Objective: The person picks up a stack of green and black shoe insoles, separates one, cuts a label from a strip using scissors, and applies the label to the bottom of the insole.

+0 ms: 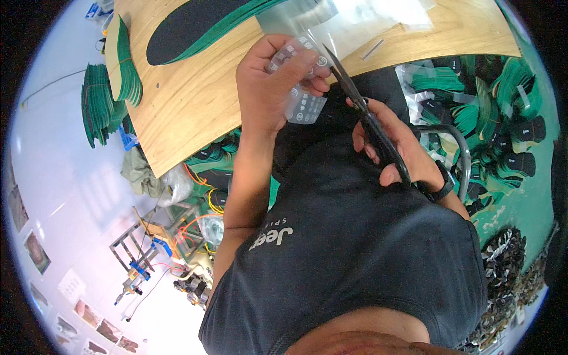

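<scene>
My left hand [263, 83] pinches a translucent plastic sheet with rows of small dark printed marks [306, 106] between thumb and fingers. Part of this sheet hangs below the fingers, and part sticks up above the thumb. In my right hand [399, 139] are black-handled scissors [349, 84], their long blades pointing up and left. The blades look nearly closed, and their tip is just to the right of the sheet; whether it touches cannot be made out. Both hands are in front of my chest, at the table's near edge.
On the wooden table [195, 97] lie a stack of black and green insoles [195, 29], a banded bundle [124, 65] and clear plastic sheets [355, 23]. Many green insole bundles [473, 106] are piled to the right, beside a curved metal chair bar [458, 142]. Dark scraps [503, 260] are heaped at lower right.
</scene>
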A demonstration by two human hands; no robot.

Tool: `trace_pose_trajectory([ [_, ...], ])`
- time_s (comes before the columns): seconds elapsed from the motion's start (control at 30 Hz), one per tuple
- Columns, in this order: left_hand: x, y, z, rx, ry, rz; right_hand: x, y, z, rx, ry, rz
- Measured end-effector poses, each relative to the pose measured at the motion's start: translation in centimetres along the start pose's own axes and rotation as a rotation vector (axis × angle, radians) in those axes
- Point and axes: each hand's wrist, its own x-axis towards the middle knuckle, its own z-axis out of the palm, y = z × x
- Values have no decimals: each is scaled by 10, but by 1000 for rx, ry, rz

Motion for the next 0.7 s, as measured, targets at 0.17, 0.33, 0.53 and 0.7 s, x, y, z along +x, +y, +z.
trace_pose_trajectory([
  [0.17,-3,-3,2,59,19,0,5,0,5,23,42,-5],
  [0.33,-3,-4,2,36,17,15,7,-2,10,18,99,54],
  [0.53,-3,-3,-1,-51,-19,8,5,-2,12,67,86,66],
  [0.7,-4,-3,-2,24,-41,27,10,1,17,88,107,16],
])
